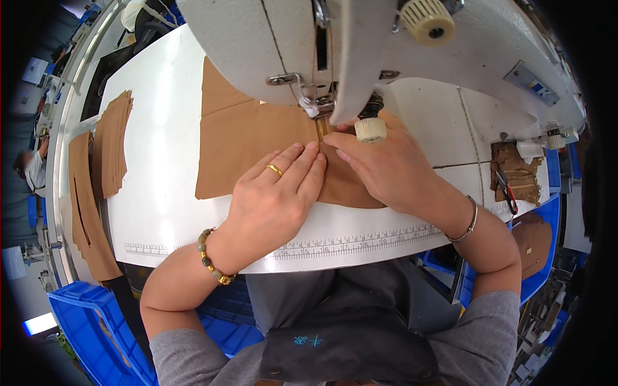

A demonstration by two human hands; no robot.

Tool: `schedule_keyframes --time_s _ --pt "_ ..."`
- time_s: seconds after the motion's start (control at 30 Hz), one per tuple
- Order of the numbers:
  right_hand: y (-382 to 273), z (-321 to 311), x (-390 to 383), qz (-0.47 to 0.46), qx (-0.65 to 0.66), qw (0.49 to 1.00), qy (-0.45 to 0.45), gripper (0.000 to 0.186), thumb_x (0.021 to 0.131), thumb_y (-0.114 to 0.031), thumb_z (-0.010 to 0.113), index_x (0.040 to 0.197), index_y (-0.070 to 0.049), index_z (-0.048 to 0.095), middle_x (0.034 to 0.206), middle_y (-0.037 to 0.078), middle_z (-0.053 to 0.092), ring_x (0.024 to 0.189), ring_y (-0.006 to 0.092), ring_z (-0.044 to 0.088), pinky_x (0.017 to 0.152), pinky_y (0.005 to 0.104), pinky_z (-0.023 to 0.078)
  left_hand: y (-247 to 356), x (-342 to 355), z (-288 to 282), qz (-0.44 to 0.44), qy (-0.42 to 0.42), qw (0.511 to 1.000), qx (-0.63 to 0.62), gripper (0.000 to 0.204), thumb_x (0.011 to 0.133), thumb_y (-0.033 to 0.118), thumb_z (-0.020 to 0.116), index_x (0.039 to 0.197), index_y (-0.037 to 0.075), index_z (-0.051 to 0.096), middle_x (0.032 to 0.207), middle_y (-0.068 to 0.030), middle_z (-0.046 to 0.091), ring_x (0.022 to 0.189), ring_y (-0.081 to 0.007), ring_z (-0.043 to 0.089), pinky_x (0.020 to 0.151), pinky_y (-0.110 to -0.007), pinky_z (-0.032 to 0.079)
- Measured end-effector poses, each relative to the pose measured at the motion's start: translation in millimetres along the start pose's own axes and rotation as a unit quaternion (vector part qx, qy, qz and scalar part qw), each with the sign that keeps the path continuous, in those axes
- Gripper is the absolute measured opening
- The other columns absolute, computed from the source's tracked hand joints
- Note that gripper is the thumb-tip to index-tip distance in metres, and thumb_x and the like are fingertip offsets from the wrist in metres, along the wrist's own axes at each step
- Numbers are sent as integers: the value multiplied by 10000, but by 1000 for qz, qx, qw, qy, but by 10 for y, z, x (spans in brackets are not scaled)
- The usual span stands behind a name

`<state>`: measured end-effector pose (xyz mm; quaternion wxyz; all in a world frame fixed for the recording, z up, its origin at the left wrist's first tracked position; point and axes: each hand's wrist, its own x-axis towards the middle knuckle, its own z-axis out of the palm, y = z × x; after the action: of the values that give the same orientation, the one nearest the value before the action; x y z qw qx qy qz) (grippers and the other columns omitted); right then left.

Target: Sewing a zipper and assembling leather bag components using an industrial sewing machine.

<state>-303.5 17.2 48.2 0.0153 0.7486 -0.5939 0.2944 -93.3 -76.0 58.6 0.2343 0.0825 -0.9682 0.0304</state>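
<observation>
A brown fabric piece [250, 154] lies under the sewing machine [270, 45], with a gold zipper strip [321, 128] at the presser foot [320, 108]. My left hand [280, 190] lies on the fabric just below the foot, fingers stretched out flat beside the strip. My right hand [393, 170] rests on the fabric right of the strip, fingers bent but apart, thumb and index fingertip near the strip. Some of its fingers are partly hidden behind the white knob [371, 130].
Stacked brown pieces [112, 145] and long strips [87, 206] lie left. At right are small scraps [521, 170] and red-handled snips [506, 193]. Blue bins [74, 299] flank the white table [161, 212]. Another person [35, 168] appears at far left.
</observation>
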Motion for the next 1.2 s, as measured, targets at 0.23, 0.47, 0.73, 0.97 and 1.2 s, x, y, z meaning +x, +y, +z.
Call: schedule_keyframes --time_s 0.23,0.47,0.73,0.97,1.2 --pt "2 1 13 -4 -1 1000 -1 102 913 -141 691 926 -46 727 973 83 589 915 271 570 826 400 478 -19 -8 17 1 -3 1000 -21 371 772 32 732 1137 -28 751 1218 -159 765 1102 -296 748 909 -385 616" --pt "16 4 -21 -16 -7 1000 6 126 890 -188 736 959 -84 754 941 56 605 934 251 594 822 393 504 27 -3 -30 -34 -21 996 -77 487 699 63 722 1174 -42 741 1261 -182 745 1130 -326 735 915 -407 614" --pt "-43 -339 46 -61 47 992 105 165 853 -246 790 881 -97 724 842 11 617 785 228 630 653 358 512 -68 83 -93 -85 -23 984 -154 383 770 88 688 1127 -38 747 1110 -193 757 1030 -340 731 867 -417 604" --pt "-214 -156 -162 -203 -64 976 39 150 842 -182 775 949 -100 710 708 -34 528 569 136 573 485 292 435 -267 147 -197 -212 -73 928 -299 245 927 70 625 1108 -68 715 766 -203 631 681 -359 628 663 -431 503" --pt "-60 57 -160 -90 -90 992 26 171 840 -117 746 997 -52 738 710 20 634 546 170 650 454 316 502 -270 122 -185 -212 -74 920 -321 271 928 59 641 1150 -84 700 784 -171 620 674 -301 638 649 -381 495"
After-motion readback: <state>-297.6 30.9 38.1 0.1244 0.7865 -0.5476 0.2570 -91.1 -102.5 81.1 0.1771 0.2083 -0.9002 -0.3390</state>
